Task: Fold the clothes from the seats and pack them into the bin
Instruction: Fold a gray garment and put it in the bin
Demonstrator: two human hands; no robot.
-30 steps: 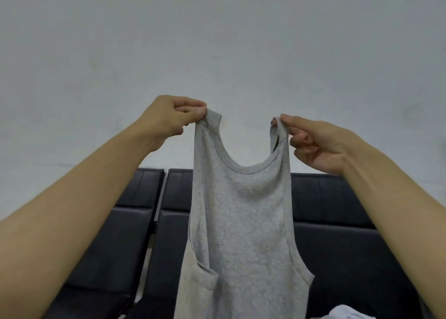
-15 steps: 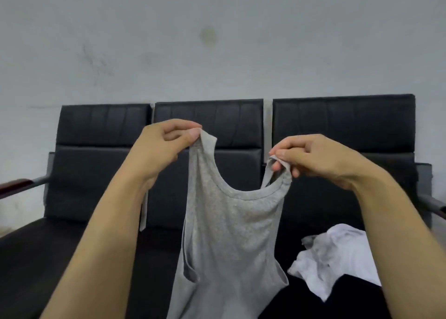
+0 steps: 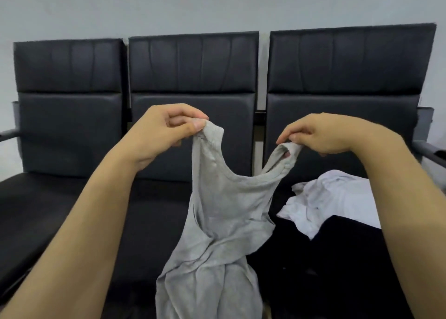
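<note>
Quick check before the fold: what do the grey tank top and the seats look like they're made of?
Grey tank top: a soft heathered knit, probably cotton jersey; it drapes limp, bunches where it meets the seat, and has ribbed binding at the neck. Seats: black, smooth, faintly glossy padding with stitched panels, likely leather or faux leather; which one cannot be told.

Both bare forearms reaching forward and up from lower corners, converging toward centre. Left hand curling, thumb and forefinger pinching grey tank top strap. Right hand arching palm-down, fingertips pinching other strap, slightly lower than left.
</note>
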